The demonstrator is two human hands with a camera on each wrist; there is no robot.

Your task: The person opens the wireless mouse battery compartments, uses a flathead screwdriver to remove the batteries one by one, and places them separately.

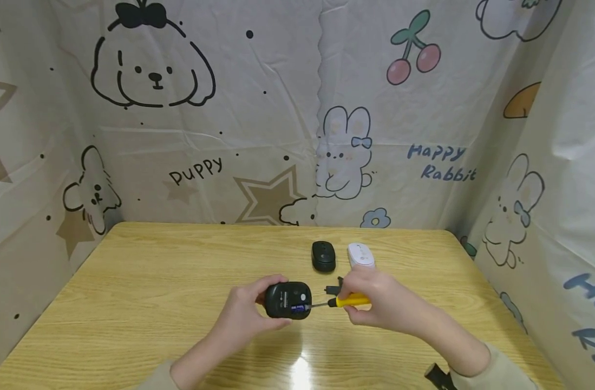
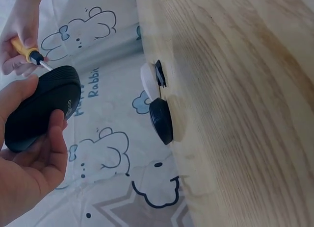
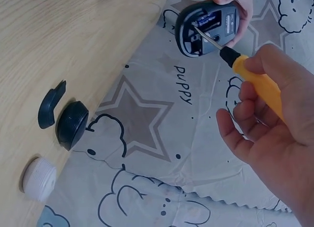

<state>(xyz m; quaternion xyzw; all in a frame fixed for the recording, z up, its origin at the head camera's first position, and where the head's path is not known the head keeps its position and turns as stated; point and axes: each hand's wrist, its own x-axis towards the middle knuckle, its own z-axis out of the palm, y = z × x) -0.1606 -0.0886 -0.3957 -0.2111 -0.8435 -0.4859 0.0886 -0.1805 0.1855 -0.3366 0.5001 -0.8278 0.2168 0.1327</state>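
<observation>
My left hand [image 1: 241, 311] grips a black computer mouse [image 1: 276, 299] above the table, its underside turned up toward the head camera. The battery bay lies uncovered, and a blue battery [image 3: 208, 19] sits inside. With my right hand [image 1: 387, 300] I hold a screwdriver by its yellow handle [image 3: 262, 85]. Its thin metal shaft [image 3: 208, 37] points left into the bay, the tip right at the battery's end. In the left wrist view the mouse's ribbed top [image 2: 46, 102] shows between thumb and fingers.
On the wooden table [image 1: 180, 260], a second black mouse [image 1: 324, 256] and a white mouse [image 1: 361, 255] stand behind my hands. A black cover piece [image 3: 51, 105] lies near them, partly behind my right hand in the head view. Printed cloth [image 1: 268, 108] hangs around the table.
</observation>
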